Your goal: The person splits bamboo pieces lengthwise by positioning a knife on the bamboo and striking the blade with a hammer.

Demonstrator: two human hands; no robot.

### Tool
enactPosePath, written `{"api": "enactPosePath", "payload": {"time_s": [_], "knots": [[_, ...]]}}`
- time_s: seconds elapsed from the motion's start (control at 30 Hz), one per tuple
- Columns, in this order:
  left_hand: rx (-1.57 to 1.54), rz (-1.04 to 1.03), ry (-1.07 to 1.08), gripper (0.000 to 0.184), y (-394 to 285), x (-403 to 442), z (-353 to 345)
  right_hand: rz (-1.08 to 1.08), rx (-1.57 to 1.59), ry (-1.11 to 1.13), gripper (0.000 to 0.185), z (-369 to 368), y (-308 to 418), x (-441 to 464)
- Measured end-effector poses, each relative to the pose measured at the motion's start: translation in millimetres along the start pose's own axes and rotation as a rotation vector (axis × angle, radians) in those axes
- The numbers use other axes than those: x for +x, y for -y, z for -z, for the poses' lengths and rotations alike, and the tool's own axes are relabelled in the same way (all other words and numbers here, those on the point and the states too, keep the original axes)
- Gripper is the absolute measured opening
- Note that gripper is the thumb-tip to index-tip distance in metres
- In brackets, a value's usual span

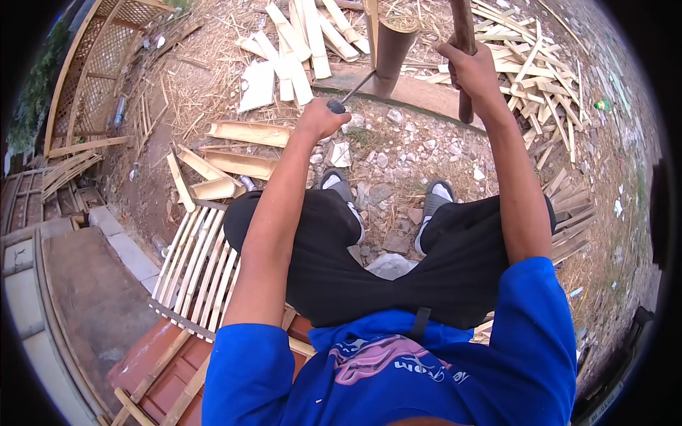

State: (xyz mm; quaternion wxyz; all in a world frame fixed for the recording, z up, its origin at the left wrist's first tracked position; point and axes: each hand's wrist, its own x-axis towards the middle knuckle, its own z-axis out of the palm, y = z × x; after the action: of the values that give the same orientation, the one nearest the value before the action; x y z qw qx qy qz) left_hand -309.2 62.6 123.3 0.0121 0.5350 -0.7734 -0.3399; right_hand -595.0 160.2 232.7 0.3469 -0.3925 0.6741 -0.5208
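My left hand [321,119] is closed around the dark handle of a knife [359,86]. The thin blade points up and to the right, its far end at the side of an upright bamboo piece [393,60]. A narrow strip [372,28] stands along that piece's left side; whether it is still joined to it I cannot tell. My right hand [474,69] grips a thick wooden stick [464,27], held upright to the right of the bamboo piece. Beneath the upright piece lies a wide brown plank [433,99].
Split bamboo pieces [312,35] lie beyond my left hand, and a heap of thin strips [540,85] is at the right. Curved halves [249,133] and a slatted panel [195,263] are on my left. Stones [383,160] cover the ground between my feet.
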Motion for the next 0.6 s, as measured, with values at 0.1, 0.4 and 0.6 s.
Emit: {"api": "enactPosePath", "payload": {"time_s": [0.1,0.4,0.6], "knots": [[0.01,-0.009,0.003,0.042,2.1,-1.6,1.0,0.015,-0.137,-0.046,0.026,-18.3,-58.4,6.7],[0.058,0.027,0.034,0.045,-6.4,-7.6,-2.0,-0.349,-0.237,0.079,0.024,-38.5,-114.1,-7.3],[0.017,0.023,0.005,0.045,-1.0,1.6,-3.5,-0.066,-0.03,0.041,0.03,-20.8,-18.1,-1.0]]}}
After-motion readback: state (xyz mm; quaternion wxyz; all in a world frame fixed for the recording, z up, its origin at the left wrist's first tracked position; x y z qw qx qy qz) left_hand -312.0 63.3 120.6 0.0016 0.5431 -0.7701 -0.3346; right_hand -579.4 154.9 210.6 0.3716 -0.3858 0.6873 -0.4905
